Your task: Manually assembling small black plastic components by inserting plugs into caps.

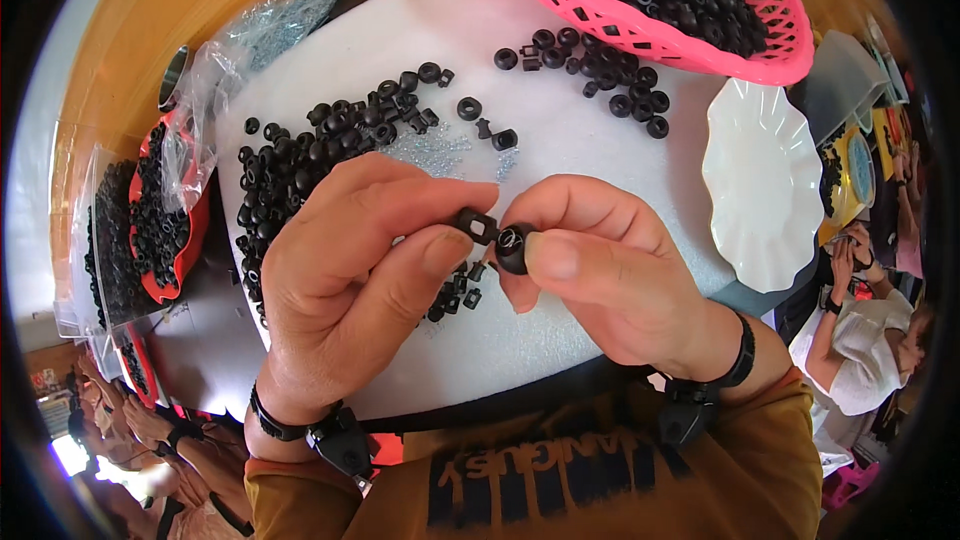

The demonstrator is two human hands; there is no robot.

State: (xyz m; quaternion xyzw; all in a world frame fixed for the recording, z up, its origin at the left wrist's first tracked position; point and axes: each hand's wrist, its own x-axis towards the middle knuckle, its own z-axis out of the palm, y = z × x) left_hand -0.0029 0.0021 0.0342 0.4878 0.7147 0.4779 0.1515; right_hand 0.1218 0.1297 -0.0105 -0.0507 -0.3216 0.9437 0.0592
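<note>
Between the thumb and fingers of my left hand (pixel 345 275) is a small black plastic piece with a square hole (pixel 466 219). My right hand (pixel 615 275) pinches a rounded black cap (pixel 512 258) with a pale mark on its face. The two parts meet end to end over the middle of the white work surface (pixel 540 330); I cannot tell whether they are joined. Beside my left hand spreads a heap of black round parts (pixel 320 145). Several small black square-holed pieces (pixel 460 290) lie partly hidden under my hands.
A pink lattice basket (pixel 790 55) full of black parts stands at the far right, with loose black parts (pixel 610 65) before it. A white scalloped dish (pixel 763 185) lies right. Red trays (pixel 190 260) and a clear plastic bag (pixel 205 110) are left. Other people sit at both sides.
</note>
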